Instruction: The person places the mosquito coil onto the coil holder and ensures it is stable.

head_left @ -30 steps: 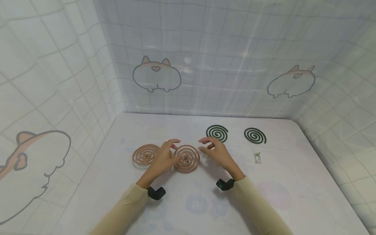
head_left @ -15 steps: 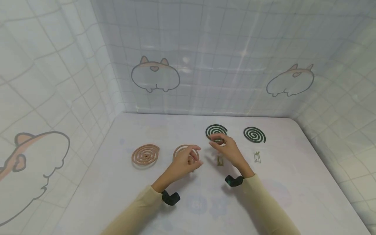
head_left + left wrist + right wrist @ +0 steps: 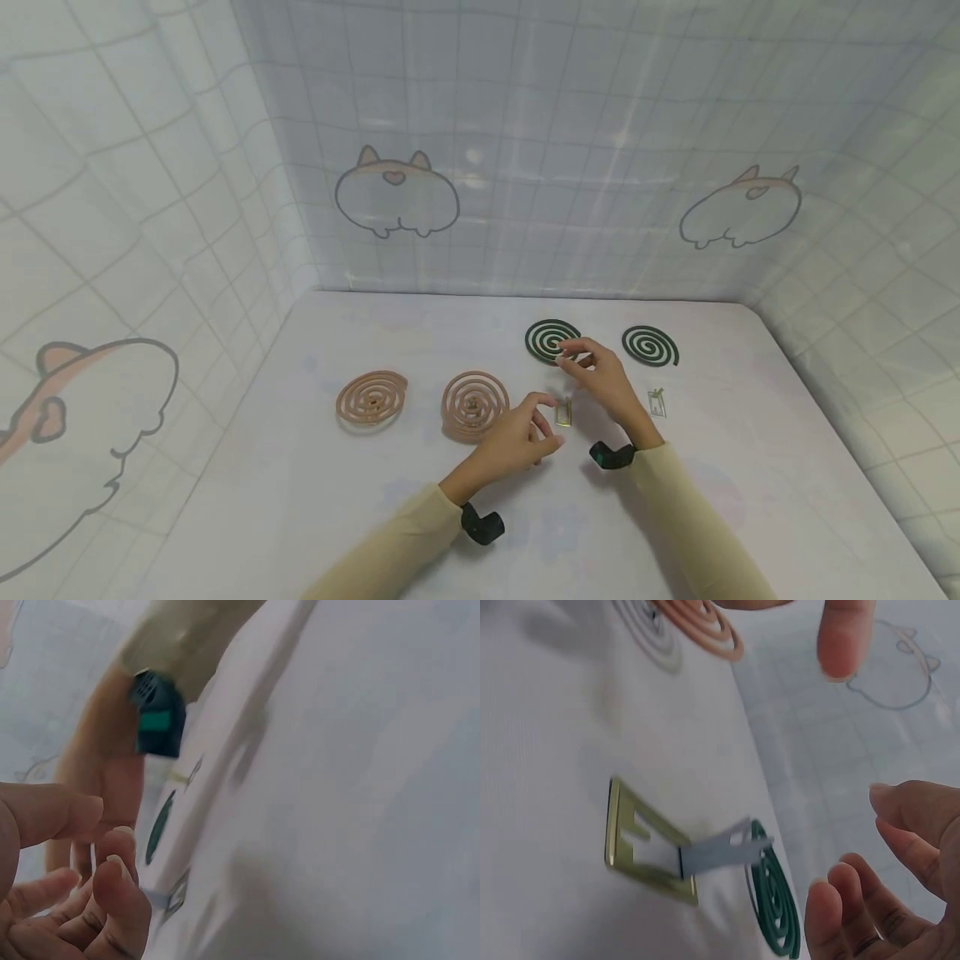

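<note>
Brown coils, head view: two flat brown spirals, the left brown coil point(image 3: 371, 398) and the right brown coil point(image 3: 475, 406), lie apart on the white tabletop point(image 3: 555, 567).
Metal stand, head view: I find the small brass-coloured rectangular metal stand point(image 3: 563, 422) on the tabletop, right of the brown coils and nearer than the left dark green spiral coil point(image 3: 550, 340).
Right-side pair, head view: the right dark green spiral coil point(image 3: 649, 346) lies behind a small pale metal stand point(image 3: 657, 404).
Left hand point(image 3: 513, 437), head view: fingers bent, just beside the brass-coloured stand; I cannot tell contact.
Right hand point(image 3: 606, 383), head view: fingertips overlap the left green coil's edge; contact unclear.
Left grip, left wrist view: narrow gap between thumb and fingertips, nothing gripped.
Right grip, right wrist view: thumb and fingers moderately parted, nothing gripped; I see the brass-coloured stand's grey prong projecting from its frame.
</note>
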A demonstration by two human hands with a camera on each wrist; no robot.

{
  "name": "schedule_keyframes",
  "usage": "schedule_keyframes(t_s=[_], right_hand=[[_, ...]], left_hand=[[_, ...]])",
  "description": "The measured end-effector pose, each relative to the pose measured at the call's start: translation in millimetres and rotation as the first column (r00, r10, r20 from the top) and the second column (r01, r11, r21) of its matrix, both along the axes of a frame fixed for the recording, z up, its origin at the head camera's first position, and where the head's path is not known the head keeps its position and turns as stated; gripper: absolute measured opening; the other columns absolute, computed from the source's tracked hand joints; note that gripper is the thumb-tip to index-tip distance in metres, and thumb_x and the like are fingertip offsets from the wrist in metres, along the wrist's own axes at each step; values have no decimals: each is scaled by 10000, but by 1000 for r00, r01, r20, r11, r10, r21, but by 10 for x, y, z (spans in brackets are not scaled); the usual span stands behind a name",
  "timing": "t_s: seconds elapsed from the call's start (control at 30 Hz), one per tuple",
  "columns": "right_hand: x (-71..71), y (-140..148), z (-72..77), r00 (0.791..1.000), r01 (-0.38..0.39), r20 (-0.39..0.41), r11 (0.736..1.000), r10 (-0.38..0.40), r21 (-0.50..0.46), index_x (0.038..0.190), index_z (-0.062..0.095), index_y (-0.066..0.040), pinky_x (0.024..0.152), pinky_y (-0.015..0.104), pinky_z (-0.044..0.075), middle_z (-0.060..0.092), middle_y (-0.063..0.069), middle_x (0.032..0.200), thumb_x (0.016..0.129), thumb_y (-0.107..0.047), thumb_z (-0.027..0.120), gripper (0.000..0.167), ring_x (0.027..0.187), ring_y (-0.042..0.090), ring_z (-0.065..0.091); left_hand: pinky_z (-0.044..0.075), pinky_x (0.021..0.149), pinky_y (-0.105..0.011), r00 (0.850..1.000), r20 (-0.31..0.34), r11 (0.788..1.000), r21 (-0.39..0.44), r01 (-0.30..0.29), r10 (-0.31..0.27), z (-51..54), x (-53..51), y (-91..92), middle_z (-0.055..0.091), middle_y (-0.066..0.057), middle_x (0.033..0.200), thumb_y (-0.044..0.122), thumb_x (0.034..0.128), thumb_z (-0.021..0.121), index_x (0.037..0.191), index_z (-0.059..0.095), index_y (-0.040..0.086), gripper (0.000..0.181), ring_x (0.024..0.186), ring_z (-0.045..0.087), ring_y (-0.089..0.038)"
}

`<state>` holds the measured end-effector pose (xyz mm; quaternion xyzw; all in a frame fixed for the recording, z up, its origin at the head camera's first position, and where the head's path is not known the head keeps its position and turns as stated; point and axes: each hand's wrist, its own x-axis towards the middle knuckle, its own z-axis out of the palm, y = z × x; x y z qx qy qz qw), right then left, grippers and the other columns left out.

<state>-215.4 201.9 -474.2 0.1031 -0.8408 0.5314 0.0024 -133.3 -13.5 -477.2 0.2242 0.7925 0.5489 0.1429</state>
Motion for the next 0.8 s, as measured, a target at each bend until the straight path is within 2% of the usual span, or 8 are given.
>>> schedule_keyframes(t_s=[0.1, 0.3, 0.4, 0.53, 0.8], right_hand=[[-44, 59, -40, 1000, 20, 11, 1000, -20, -5, 1310, 658, -91, 701, 451, 607, 642, 102, 1197, 980, -339, 725, 419, 964, 291, 623], [-111, 158, -123, 996, 70, 60, 998, -70, -2, 1323, 654, -100, 697, 405, 599, 616, 147, 1275, 966, -340, 743, 439, 977, 333, 642], [-136, 187, -143, 994, 76, 80, 997, -75, -3, 1344, 640, -106, 692, 400, 594, 590, 162, 1324, 968, -336, 741, 452, 990, 356, 654], [-156, 201, -163, 992, 83, 95, 997, -83, 4, 1358, 627, -116, 676, 368, 587, 557, 166, 1353, 971, -340, 736, 459, 994, 347, 650], [-210, 217, -258, 987, 115, 108, 993, -118, 38, 1337, 629, -141, 654, 325, 571, 559, 164, 1340, 977, -321, 729, 415, 910, 304, 643]], left_hand=[[529, 516, -263, 1000, 4, 1000, -5, -5, 5, -34, 5, 92, 657, 44, 945, 229, 963, 736, 1470, 398, 75, 629, 556, 641, -103], [540, 541, -273, 1000, 27, 1000, 4, -16, 16, -107, -20, 187, 649, 41, 947, 244, 979, 715, 1503, 343, 78, 664, 595, 664, -153], [534, 600, -253, 998, -28, 998, -32, -52, 51, -167, -68, 217, 656, 52, 919, 224, 972, 712, 1478, 382, 71, 623, 641, 645, -96], [504, 676, -232, 988, -94, 989, -73, -131, 124, -245, -134, 275, 669, 70, 859, 195, 947, 723, 1444, 452, 51, 584, 700, 602, -20], [507, 675, -246, 983, -58, 977, -115, -181, 175, -332, -214, 380, 656, 95, 809, 200, 950, 729, 1476, 451, 16, 623, 674, 599, -29]])
